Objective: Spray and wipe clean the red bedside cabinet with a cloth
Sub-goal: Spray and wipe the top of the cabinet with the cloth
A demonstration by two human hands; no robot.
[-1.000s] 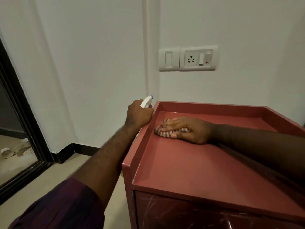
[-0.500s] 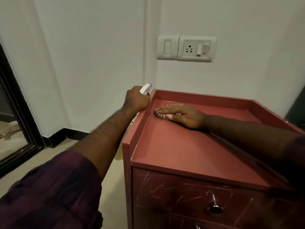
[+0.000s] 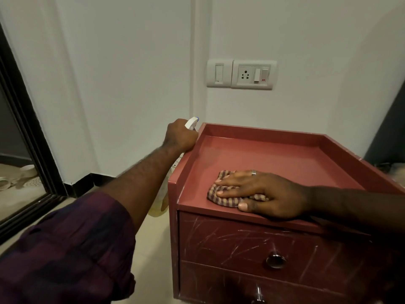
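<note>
The red bedside cabinet (image 3: 285, 154) fills the right half of the view, its top rimmed on three sides and its drawer fronts scratched. A checked brown cloth (image 3: 221, 195) lies near the front left corner of the top. My right hand (image 3: 263, 191) presses flat on it with straight fingers, a ring on one of them. Beside the cabinet's back left corner my left hand (image 3: 178, 136) grips a white spray bottle (image 3: 191, 122). The bottle's body hangs down the cabinet's left side, mostly hidden by my arm.
A white wall stands close behind, with a switch and socket plate (image 3: 241, 73) above the cabinet. A black-framed doorway (image 3: 28, 132) is at the left, opening onto a tiled floor. The cabinet drawers carry metal knobs (image 3: 275, 260).
My right hand has slid the cloth from the back left of the top to the front left. The left hand still holds the bottle at the back corner.
</note>
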